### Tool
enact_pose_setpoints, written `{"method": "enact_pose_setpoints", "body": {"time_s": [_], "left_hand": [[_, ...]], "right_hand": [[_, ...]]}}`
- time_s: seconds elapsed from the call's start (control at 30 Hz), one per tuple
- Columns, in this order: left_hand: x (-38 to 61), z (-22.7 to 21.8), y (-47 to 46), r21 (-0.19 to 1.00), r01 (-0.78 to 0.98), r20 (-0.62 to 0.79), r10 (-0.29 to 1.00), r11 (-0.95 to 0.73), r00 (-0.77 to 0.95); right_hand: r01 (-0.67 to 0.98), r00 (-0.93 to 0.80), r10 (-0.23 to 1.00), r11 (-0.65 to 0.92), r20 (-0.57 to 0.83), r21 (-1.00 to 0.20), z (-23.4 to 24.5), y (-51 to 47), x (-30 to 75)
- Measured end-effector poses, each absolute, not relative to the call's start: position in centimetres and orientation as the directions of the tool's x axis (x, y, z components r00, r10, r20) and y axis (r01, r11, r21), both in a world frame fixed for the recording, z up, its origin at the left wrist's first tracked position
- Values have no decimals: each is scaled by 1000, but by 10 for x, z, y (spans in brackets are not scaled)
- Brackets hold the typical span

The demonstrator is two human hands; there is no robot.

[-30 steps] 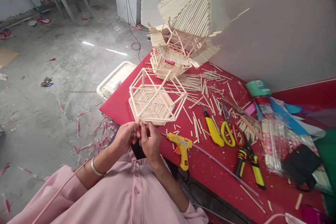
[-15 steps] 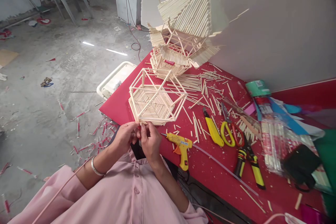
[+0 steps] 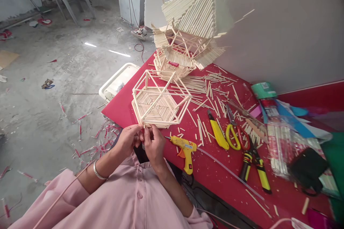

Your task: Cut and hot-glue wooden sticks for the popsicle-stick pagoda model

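Observation:
My left hand [image 3: 128, 139] and my right hand [image 3: 153, 144] meet at the near edge of a red table [image 3: 215, 171], fingers pinched together on something small that I cannot make out. Their fingertips touch the front edge of a hexagonal basket of pale sticks [image 3: 159, 100]. Behind it stands a taller stick model with a slanted roof [image 3: 188, 32]. A yellow glue gun [image 3: 185, 149] lies just right of my right hand.
Loose sticks [image 3: 212, 93] litter the table. A yellow utility knife [image 3: 218, 133], yellow-handled scissors [image 3: 234, 134], pliers [image 3: 255, 164], stick packets [image 3: 285, 143] and a black pouch [image 3: 309, 170] lie to the right. A white tray [image 3: 118, 80] sits below the table's left edge; a shoe [image 3: 139, 33] shows on the littered floor.
My hands hold still in the same pinch. A shoe has come into view on the floor at the back, near the white pillar.

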State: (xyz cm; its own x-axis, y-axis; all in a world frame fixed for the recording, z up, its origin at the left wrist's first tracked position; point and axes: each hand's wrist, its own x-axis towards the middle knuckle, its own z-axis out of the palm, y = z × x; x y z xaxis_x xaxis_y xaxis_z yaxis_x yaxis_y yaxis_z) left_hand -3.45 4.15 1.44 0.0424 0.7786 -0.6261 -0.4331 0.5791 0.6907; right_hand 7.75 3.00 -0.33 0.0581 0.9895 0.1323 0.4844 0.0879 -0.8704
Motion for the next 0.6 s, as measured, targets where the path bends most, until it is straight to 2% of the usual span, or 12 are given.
{"method": "enact_pose_setpoints", "body": {"time_s": [0.6], "left_hand": [[-34, 18, 43, 694, -429, -629, 777, 578, 28]], "right_hand": [[495, 66, 989, 82, 131, -865, -4, 30, 78]]}}
